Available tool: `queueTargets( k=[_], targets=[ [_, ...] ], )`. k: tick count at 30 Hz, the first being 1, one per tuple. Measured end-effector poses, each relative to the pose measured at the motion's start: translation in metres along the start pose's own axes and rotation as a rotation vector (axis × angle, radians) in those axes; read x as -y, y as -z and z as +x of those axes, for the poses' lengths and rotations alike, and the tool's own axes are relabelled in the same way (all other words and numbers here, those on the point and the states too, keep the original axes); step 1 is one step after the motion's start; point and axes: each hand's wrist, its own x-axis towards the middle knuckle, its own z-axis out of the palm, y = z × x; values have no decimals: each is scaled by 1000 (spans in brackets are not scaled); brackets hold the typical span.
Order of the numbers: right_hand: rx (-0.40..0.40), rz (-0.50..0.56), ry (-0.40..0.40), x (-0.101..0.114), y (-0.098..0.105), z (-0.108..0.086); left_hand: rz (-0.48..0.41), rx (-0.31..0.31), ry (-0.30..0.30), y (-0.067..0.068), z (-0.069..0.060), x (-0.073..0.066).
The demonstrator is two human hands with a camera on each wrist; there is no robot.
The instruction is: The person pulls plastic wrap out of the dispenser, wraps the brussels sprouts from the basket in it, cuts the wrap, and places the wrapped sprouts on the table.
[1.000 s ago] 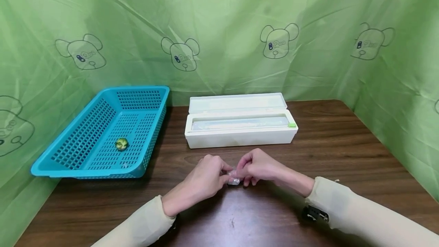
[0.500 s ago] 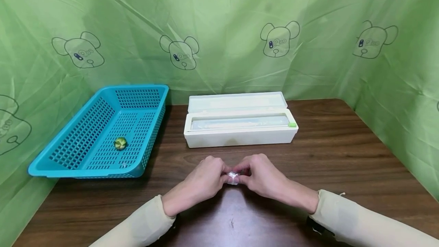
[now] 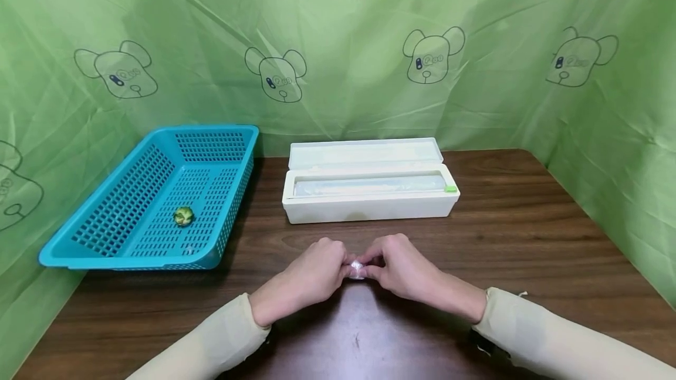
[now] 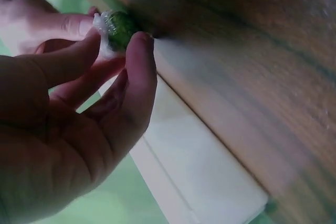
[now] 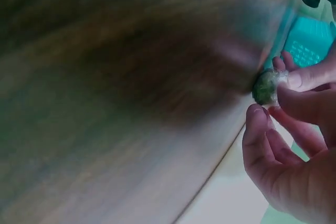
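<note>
A small green ball like a Brussels sprout (image 4: 122,31), covered in crinkled cling film (image 4: 104,36), is between both hands low over the table. My left hand (image 3: 317,270) pinches it from the left with thumb and fingers. From the other side my right hand (image 3: 406,267) pinches the film with thumb and forefinger. In the head view only a shiny bit of the film shows between the fingertips. The right wrist view shows the green underside of the wrapped sprout (image 5: 264,88) facing the table.
Behind the hands stands a white cling film box (image 3: 369,209), its lid (image 3: 364,153) raised and a roll (image 3: 369,185) inside. At left a blue basket (image 3: 213,251) holds another sprout (image 3: 183,216). Green curtains (image 3: 338,28) enclose the brown table (image 3: 517,221).
My right hand has shifted its fingers from the top of the film to the right side of the wrapped sprout. The left hand keeps its hold. The head view tilts slightly.
</note>
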Motion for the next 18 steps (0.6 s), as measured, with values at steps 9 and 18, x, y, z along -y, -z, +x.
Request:
queueTargets(
  k=[9, 18],
  targets=[
    [80, 88, -70, -4, 4, 6, -223, 113, 179, 8, 8, 14],
    [68, 51, -81, -3, 2, 13, -310, 54, 226, 5, 10, 12]
  ],
)
